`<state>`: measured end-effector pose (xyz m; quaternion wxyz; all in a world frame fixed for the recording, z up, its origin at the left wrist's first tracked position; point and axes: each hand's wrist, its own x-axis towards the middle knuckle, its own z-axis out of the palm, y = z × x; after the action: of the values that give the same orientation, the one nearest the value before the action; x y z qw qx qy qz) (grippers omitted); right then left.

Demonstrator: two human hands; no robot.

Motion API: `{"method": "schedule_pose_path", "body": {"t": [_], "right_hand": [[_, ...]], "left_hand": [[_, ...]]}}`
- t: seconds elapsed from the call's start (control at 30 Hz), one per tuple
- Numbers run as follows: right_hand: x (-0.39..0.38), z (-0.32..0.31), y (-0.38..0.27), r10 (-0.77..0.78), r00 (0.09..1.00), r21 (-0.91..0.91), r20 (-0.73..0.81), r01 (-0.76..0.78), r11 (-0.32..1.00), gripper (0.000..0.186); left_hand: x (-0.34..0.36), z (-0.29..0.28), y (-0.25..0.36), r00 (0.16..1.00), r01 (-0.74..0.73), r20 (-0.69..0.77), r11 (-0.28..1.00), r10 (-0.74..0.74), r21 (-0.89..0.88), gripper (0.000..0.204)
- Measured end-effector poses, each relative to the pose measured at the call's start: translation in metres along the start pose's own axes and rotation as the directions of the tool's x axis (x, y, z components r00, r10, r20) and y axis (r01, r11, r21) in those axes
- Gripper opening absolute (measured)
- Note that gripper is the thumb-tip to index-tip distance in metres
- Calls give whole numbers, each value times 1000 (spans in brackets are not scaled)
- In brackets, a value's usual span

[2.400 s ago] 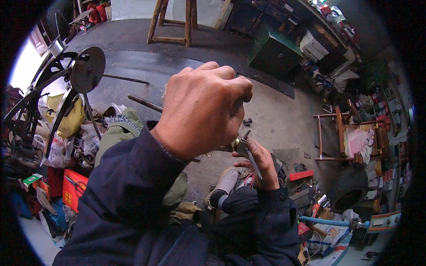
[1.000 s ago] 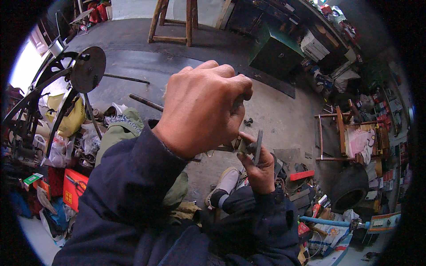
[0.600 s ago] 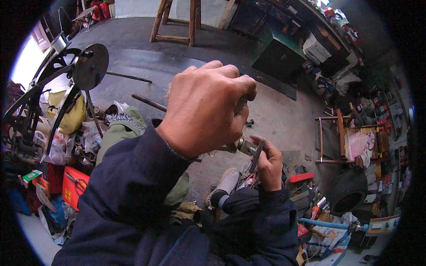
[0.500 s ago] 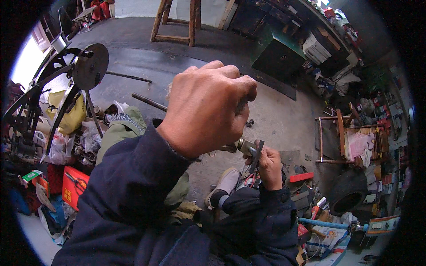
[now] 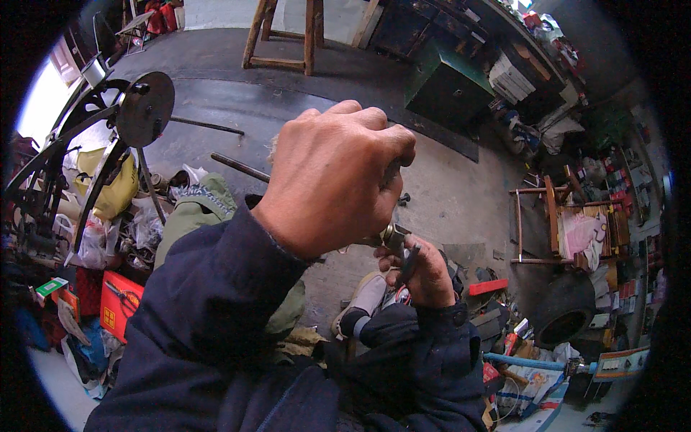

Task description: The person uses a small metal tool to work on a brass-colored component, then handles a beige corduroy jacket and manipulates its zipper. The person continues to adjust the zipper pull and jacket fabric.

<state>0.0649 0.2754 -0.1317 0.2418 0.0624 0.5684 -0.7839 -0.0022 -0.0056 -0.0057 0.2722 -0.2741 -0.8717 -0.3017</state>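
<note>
My left hand (image 5: 335, 180) is raised in the middle, curled into a fist with its back toward me. Whatever it grips is hidden beneath the fingers. A brass-coloured metal fitting (image 5: 389, 235) pokes out below that fist. Just right of it, my right hand (image 5: 426, 275) is closed on a dark flat strip (image 5: 410, 263), its fingers close against the fitting. Whether they touch the fitting I cannot tell. A threaded metal rod (image 5: 239, 166) runs behind my left wrist from the left. Beyond the fist shows a dark bolt head (image 5: 404, 199).
At the left stands a black iron machine with a round disc wheel (image 5: 146, 109). Bags and a red box (image 5: 121, 306) lie beneath it. A wooden stand (image 5: 277, 63) and a green chest (image 5: 450, 86) are at the back. To the right are a tyre (image 5: 565, 313) and a wooden-framed stool (image 5: 551, 223).
My right hand has shifted and turned, its fingers now nearer the metal fitting. The dark strip has swung lower and shows more end-on. My left hand has hardly moved.
</note>
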Motion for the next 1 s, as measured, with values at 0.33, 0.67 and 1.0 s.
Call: {"method": "schedule_pose_path", "body": {"t": [0.33,0.67,1.0], "right_hand": [[-1,30,5,-619,782,-758,69,445,478,49],[-9,34,3,-460,888,-427,-16,410,806,58],[-1,23,-5,-652,714,-735,254,581,350,36]], "left_hand": [[1,3,-2,998,-37,-41,999,36,-13,19],[0,3,-3,997,-36,-62,999,35,-6,20],[1,3,0,999,-29,-13,1000,29,-8,18]]}}
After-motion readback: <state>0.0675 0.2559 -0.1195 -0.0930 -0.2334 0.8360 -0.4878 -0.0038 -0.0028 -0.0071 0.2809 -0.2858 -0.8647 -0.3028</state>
